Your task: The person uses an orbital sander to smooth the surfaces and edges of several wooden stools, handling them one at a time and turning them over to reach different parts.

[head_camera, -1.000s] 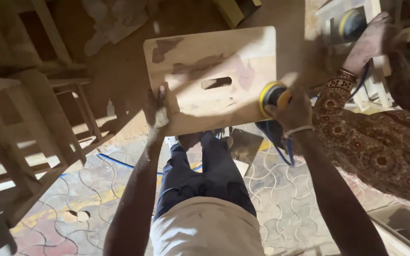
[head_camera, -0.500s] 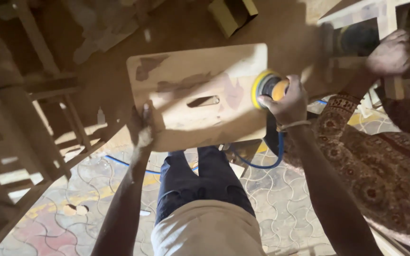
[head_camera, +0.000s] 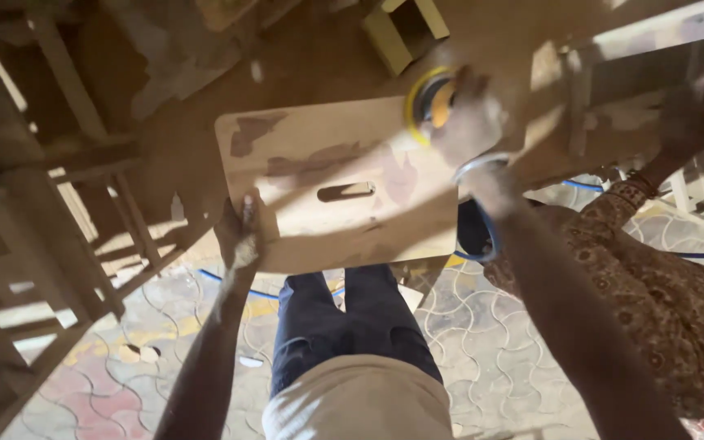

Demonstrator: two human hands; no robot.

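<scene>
A pale wooden stool seat (head_camera: 332, 171) with a slot handle in its middle and patches of filler lies flat in front of me, above my knees. My left hand (head_camera: 242, 232) grips its near left edge. My right hand (head_camera: 466, 122) is closed over a round sander with a yellow pad (head_camera: 427, 102), pressed on the board's far right corner. A blue hose (head_camera: 482, 244) loops down from the sander under my right forearm.
Bare wooden stool frames (head_camera: 50, 236) stand at the left. More wooden frames (head_camera: 637, 90) are at the upper right. Another person in a patterned sleeve (head_camera: 653, 269) sits at my right, a hand on a frame. Patterned floor tiles (head_camera: 165, 358) lie below.
My right hand has carried the sander from the board's near right edge up to its far right corner. My left hand stays on the left edge. The view has shifted.
</scene>
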